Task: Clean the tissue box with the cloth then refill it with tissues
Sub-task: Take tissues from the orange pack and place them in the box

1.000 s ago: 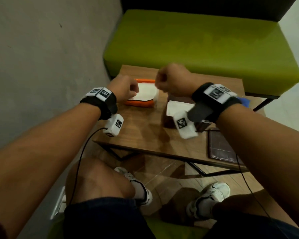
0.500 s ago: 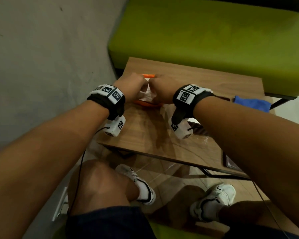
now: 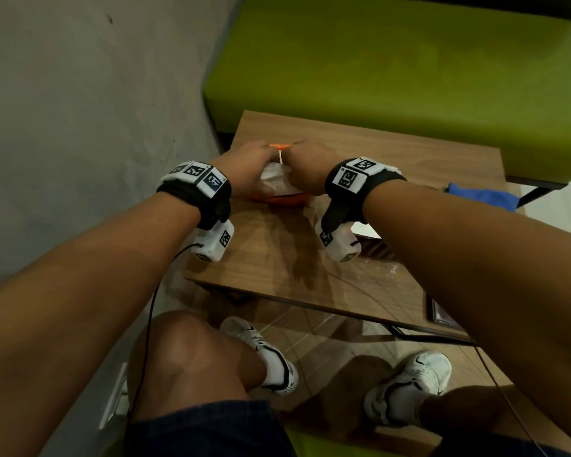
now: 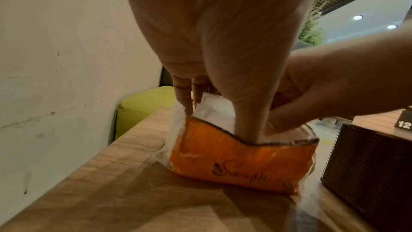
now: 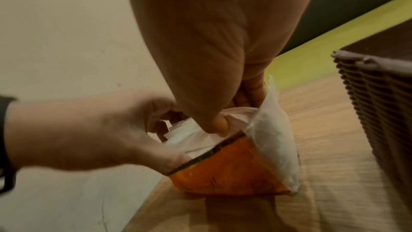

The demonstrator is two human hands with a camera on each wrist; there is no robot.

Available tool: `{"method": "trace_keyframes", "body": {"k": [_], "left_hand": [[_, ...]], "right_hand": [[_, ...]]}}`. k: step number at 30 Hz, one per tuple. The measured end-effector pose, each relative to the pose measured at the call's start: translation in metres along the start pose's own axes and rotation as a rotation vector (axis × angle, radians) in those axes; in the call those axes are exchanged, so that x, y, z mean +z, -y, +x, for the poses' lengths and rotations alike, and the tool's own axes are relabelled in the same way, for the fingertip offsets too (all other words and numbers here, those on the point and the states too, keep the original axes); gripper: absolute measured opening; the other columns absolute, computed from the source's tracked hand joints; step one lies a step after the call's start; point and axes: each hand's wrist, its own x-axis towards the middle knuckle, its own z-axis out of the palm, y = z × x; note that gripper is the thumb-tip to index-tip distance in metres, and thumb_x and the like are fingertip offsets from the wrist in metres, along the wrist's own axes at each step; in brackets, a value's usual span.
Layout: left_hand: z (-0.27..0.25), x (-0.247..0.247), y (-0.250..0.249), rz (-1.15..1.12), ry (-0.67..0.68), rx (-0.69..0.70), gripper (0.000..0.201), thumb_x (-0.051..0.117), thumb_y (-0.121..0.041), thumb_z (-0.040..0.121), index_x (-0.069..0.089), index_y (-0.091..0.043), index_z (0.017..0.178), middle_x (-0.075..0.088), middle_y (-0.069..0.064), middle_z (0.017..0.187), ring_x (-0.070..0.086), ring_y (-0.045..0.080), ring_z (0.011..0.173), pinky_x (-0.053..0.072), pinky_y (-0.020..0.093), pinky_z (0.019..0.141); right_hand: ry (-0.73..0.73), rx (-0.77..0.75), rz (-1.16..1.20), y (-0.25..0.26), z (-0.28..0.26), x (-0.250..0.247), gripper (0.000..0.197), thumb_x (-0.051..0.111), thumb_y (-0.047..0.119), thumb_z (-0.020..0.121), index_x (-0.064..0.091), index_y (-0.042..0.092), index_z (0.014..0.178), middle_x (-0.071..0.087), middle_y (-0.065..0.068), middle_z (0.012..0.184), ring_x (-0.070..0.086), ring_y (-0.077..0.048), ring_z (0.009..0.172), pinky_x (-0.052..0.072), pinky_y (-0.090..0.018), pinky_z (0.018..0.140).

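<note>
**Readable marks: one script word, one number**

The orange tissue pack (image 4: 240, 163) carries dark cursive lettering on its side, seemingly "Simple", beside a small dark emblem; the last letters are unclear. A small black sign (image 4: 404, 124) at the right edge, behind the dark ribbed box (image 4: 368, 168), shows white "12". The wristbands (image 3: 356, 174) bear square black-and-white coded tags without letters.

Your head cam looks steeply down over both forearms at the wooden table (image 3: 277, 252). The wrist cams sit super close, low near the tabletop, each peering past its own palm. All three catch the orange tissue pack (image 4: 240, 163); both wrist views catch the brown woven box (image 5: 379, 108).
</note>
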Motion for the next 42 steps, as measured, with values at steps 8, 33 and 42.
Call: {"method": "trace_keyframes", "body": {"k": [8, 33, 42], "left_hand": [[0.008, -0.016, 0.000, -0.017, -0.041, -0.014, 0.020, 0.076, -0.026, 0.096, 0.077, -0.014, 0.113, 0.075, 0.014, 0.107, 0.067, 0.037, 0.103, 0.053, 0.049, 0.087], [-0.076, -0.050, -0.136, -1.495, -0.290, -0.251, 0.020, 0.057, -0.020, 0.111, 0.070, -0.006, 0.119, 0.080, 0.011, 0.110, 0.076, 0.027, 0.105, 0.065, 0.038, 0.088], [-0.098, -0.017, -0.175, -1.377, -0.353, -0.241, 0.013, 0.056, -0.016, 0.111, 0.069, -0.012, 0.110, 0.079, 0.004, 0.105, 0.077, 0.018, 0.095, 0.064, 0.031, 0.078]], "right_hand": [[-0.007, 0.002, 0.058, -0.003, 0.001, -0.006, 0.037, 0.067, 0.026, 0.095, 0.062, 0.007, 0.126, 0.067, -0.018, 0.121, 0.063, -0.037, 0.109, 0.039, -0.034, 0.074], [-0.345, 0.157, 1.635, -0.023, -0.171, -0.030, 0.041, 0.050, 0.044, 0.108, 0.063, 0.011, 0.129, 0.074, -0.010, 0.106, 0.073, -0.022, 0.079, 0.055, -0.035, 0.053], [-0.680, 0.295, 1.340, -0.044, -0.213, 0.006, 0.020, 0.048, 0.042, 0.108, 0.060, 0.026, 0.102, 0.061, 0.012, 0.076, 0.055, -0.007, 0.063, 0.039, -0.022, 0.049]]}}
